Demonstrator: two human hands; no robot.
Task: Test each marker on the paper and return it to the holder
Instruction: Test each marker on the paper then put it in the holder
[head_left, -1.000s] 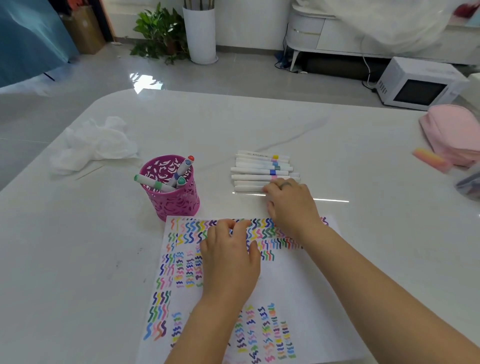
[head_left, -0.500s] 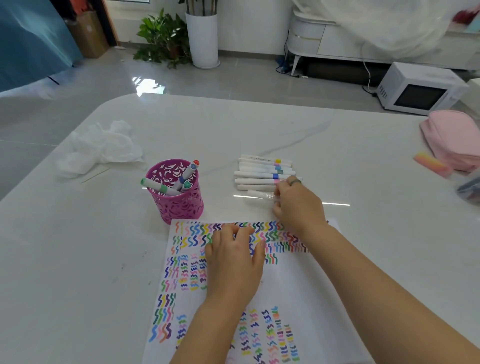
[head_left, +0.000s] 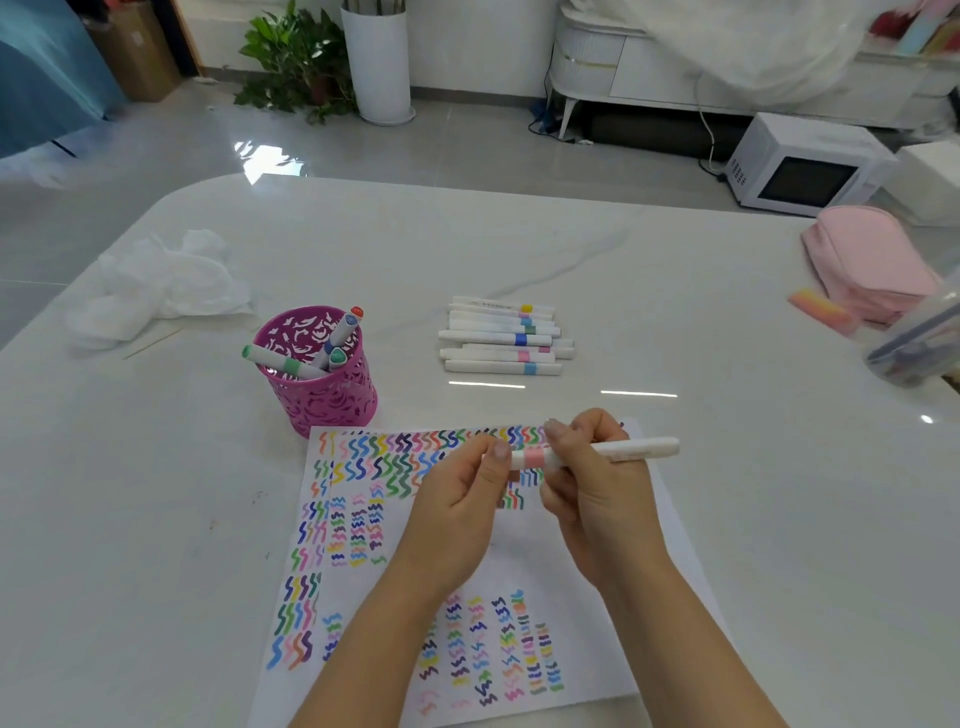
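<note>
Nearest me, a sheet of paper (head_left: 519, 566) lies flat on the white tabletop (head_left: 753, 519), covered with rows of coloured squiggles except for a bare patch in its middle. Both hands are raised just above its far half. My right hand (head_left: 597, 499) is wrapped around the barrel of one white marker (head_left: 639, 448) with a pink band, held level, its tail pointing right. My left hand (head_left: 457, 514) pinches the marker's left end between thumb and fingertips.

I judge this to be the uncapping step. To do it well, I would keep the right-hand grip firm, pull the cap straight along the barrel without twisting the tip sideways, keep the cap in the left hand, then draw the test mark on the bare middle patch.

Just beyond the paper's far left corner stands one pink cut-out holder (head_left: 322, 400) with three markers leaning inside. Further back and to the right lies a tight row of loose markers (head_left: 501, 338); I count seven or eight, but they overlap too closely to be sure. Further left lies one crumpled white tissue (head_left: 161, 286); at the far right, one pink pouch (head_left: 867, 260).
</note>
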